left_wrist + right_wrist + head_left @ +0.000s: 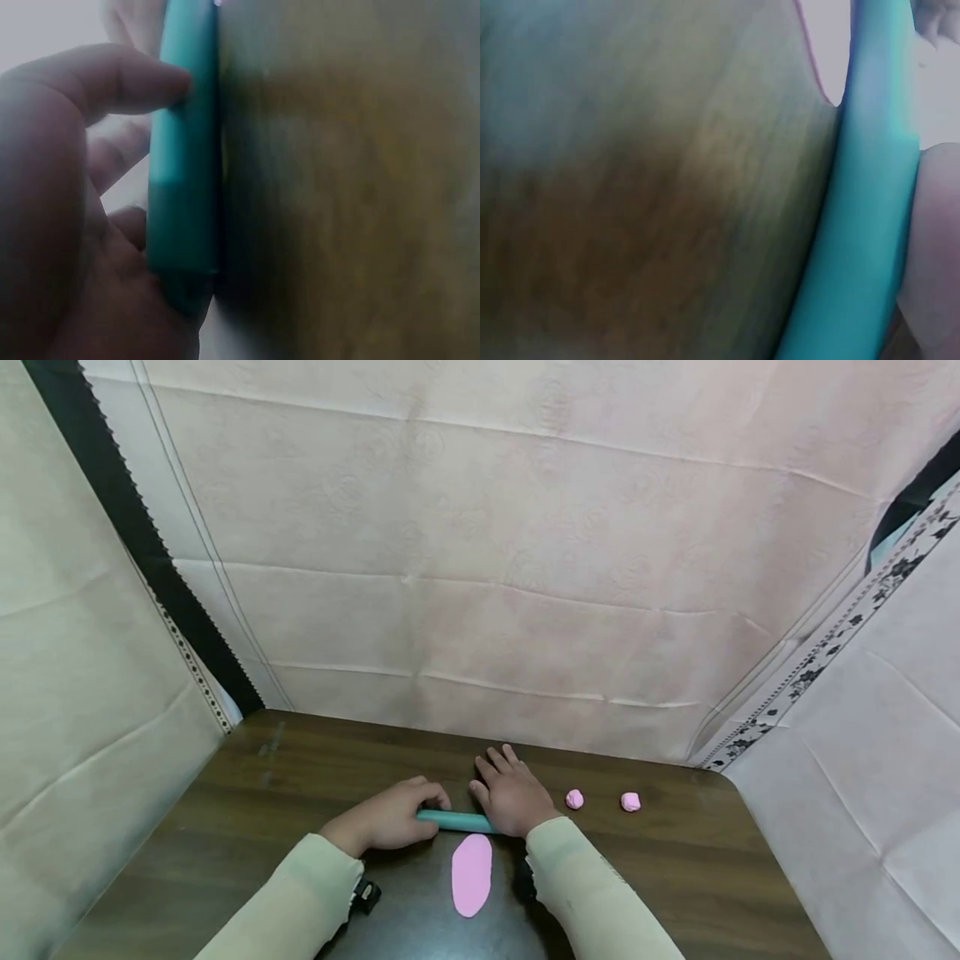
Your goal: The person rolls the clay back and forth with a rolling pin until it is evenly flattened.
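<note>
Fingers of the left hand (390,818) curl round the left part of a smooth teal cylindrical roller (461,822), the thumb on its near side. The right hand (517,797) lies open over the other end, fingers straight, spread and pointing away, without a grip; that end is hidden beneath it.

The roller lies crosswise above the dark brown wood-grained table (637,877), at the far tip of a flat pink oval sheet (472,877). Whether it overlaps the sheet or only meets its edge, I cannot tell. The right wrist view cuts the sheet off at the top and shows just a slice of the right hand; the left wrist view is dim and blurred, though the roller's narrower end shows by the palm. Any lettering on the roller is impossible to judge through that blur.

Two small pink lumps (574,799) sit apart on the right. Black devices (366,896) at the wrists are partly covered by pale green sleeves (600,885). Creased cream cloth (450,635) hangs behind; its black floral border (817,668) is pattern, not writing. Pale patches near the table's far left corner are too faint to identify.
</note>
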A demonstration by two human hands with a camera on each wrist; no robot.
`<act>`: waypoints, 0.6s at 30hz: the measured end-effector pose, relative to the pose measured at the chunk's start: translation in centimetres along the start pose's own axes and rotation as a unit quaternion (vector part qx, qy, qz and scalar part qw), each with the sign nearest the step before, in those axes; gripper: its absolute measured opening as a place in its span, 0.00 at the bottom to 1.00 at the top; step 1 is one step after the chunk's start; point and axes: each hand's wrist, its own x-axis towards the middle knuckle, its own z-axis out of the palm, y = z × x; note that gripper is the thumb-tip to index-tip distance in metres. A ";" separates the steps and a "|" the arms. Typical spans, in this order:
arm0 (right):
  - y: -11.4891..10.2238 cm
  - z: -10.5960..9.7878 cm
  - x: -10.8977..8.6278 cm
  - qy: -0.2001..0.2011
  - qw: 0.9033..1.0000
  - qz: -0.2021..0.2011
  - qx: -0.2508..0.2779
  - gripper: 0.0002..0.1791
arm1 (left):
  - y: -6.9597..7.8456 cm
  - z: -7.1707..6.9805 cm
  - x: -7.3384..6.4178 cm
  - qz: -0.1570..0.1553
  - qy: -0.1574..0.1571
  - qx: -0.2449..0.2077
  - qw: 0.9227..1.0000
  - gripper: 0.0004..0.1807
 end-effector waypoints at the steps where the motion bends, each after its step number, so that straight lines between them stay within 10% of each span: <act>1: 0.0 0.0 -0.1 0.003 1.000 -0.003 0.008 0.35 | -0.2 0.0 -0.1 0.002 0.000 -0.005 1.000 0.10; 12: -2.9 -2.4 -5.9 0.087 0.986 -0.115 0.086 0.20 | -1.2 0.0 -0.7 0.008 0.004 -0.031 0.999 0.11; 18: -4.3 -1.7 -10.3 0.054 0.979 -0.174 0.089 0.09 | -1.4 -0.1 -0.7 -0.001 -0.005 -0.036 0.999 0.12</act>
